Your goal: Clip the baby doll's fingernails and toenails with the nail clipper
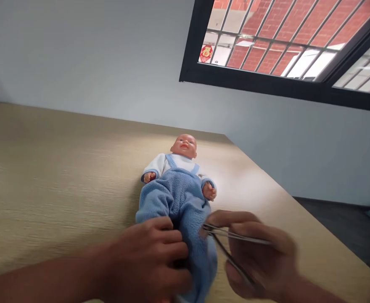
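A baby doll lies on its back on the table, head away from me. It wears blue fleece overalls over a white top. My left hand is closed over the leg on the left, its fingers curled on the blue cloth and the fingertips hidden. Beside the other leg, my right hand is closed around a thin two-armed metal tool. The tool's arms spread from a point near the thumb and the overalls; blur hides whether it is scissors or forceps. The doll's feet are out of clear view.
The light wooden table runs back to a pale wall, its right edge slanting towards me. A dark-framed barred window is at the upper right. Dark floor shows beyond the right edge.
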Available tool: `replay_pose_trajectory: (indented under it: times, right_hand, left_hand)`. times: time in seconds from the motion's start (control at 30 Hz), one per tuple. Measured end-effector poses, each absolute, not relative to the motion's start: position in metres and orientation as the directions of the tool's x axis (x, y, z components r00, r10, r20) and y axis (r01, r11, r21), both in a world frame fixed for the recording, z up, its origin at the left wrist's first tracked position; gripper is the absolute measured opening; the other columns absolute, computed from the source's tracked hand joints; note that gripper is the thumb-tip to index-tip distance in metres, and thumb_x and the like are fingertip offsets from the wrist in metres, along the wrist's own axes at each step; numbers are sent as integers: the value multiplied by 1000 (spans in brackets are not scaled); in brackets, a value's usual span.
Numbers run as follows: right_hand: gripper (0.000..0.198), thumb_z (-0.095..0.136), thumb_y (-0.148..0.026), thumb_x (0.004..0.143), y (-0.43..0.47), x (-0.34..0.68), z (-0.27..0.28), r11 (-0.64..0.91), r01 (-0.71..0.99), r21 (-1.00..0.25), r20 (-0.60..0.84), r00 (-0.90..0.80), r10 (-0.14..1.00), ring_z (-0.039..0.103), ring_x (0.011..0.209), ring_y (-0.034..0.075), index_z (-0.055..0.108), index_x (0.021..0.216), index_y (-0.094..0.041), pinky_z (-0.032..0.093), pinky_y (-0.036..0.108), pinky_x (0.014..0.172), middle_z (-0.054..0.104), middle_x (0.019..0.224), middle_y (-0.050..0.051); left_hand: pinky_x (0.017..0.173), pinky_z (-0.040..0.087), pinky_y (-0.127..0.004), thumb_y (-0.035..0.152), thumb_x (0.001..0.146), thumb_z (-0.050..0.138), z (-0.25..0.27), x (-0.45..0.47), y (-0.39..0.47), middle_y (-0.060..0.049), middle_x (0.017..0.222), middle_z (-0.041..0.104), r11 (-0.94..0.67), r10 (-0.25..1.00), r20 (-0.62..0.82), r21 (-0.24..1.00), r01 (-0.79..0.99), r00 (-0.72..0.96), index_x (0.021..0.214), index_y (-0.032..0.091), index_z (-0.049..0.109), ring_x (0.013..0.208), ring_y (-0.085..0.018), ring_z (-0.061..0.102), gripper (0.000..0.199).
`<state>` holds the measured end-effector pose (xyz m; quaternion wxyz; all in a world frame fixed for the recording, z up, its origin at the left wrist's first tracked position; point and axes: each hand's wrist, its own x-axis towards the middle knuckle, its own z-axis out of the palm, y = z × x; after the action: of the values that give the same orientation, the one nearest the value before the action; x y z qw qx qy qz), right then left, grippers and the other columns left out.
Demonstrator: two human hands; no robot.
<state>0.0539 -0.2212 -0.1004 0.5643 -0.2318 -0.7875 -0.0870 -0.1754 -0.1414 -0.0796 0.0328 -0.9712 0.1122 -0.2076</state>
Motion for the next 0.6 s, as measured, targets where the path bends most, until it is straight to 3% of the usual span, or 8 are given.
replay_pose_trajectory:
  times: [0.1, 0.23, 0.3, 0.43, 0.53, 0.6]
  right_hand:
    - [32, 58, -24, 94, -197, 47, -116, 891, 449, -74, 929, -293, 225, 68, 90, 21, 48, 123, -17, 62, 34, 73, 65, 97, 13]
    - [35, 62, -22, 91, -184, 52, -113, 915, 386, 118, 895, -441, 70, 71, 90, 22, 52, 123, -14, 61, 37, 81, 70, 98, 15]
    - [41, 64, -22, 90, -184, 57, -111, 918, 366, 151, 886, -462, 39, 71, 93, 24, 50, 128, -13, 61, 40, 83, 70, 100, 16]
    - [50, 69, -26, 88, -187, 61, -117, 927, 366, 88, 918, -392, 67, 71, 96, 25, 48, 133, -19, 61, 42, 82, 71, 102, 13]
    - [49, 70, -28, 88, -189, 58, -124, 912, 404, -64, 955, -240, 173, 72, 94, 26, 48, 132, -22, 61, 43, 81, 70, 103, 11]
    - [49, 69, -28, 88, -188, 56, -127, 890, 417, -182, 963, -106, 247, 72, 91, 24, 46, 131, -24, 62, 40, 77, 68, 105, 10]
  left_hand:
    - [68, 26, -31, 37, 76, 64, -100, -177, -145, 0, 76, 48, -959, -270, 403, -188, -210, 874, 84, 18, 48, 67, -15, 37, 25]
    - [69, 28, -33, 39, 84, 52, -113, -174, -147, -1, 68, 46, -945, -323, 489, -204, -254, 810, 76, 17, 45, 65, -15, 37, 25]
    - [66, 26, -32, 39, 91, 45, -117, -172, -151, -1, 63, 44, -945, -326, 528, -190, -265, 784, 76, 17, 45, 61, -15, 36, 27]
    - [61, 29, -29, 31, 97, 38, -117, -170, -161, 1, 59, 49, -962, -259, 542, -65, -267, 800, 90, 14, 51, 55, -12, 42, 22]
    - [58, 33, -24, 23, 93, 44, -110, -170, -165, 3, 61, 55, -950, -170, 538, 133, -283, 825, 98, 14, 49, 54, -7, 47, 12]
    - [58, 36, -20, 23, 92, 49, -104, -171, -166, 5, 64, 57, -927, -135, 530, 231, -295, 837, 105, 14, 48, 54, -5, 49, 16]
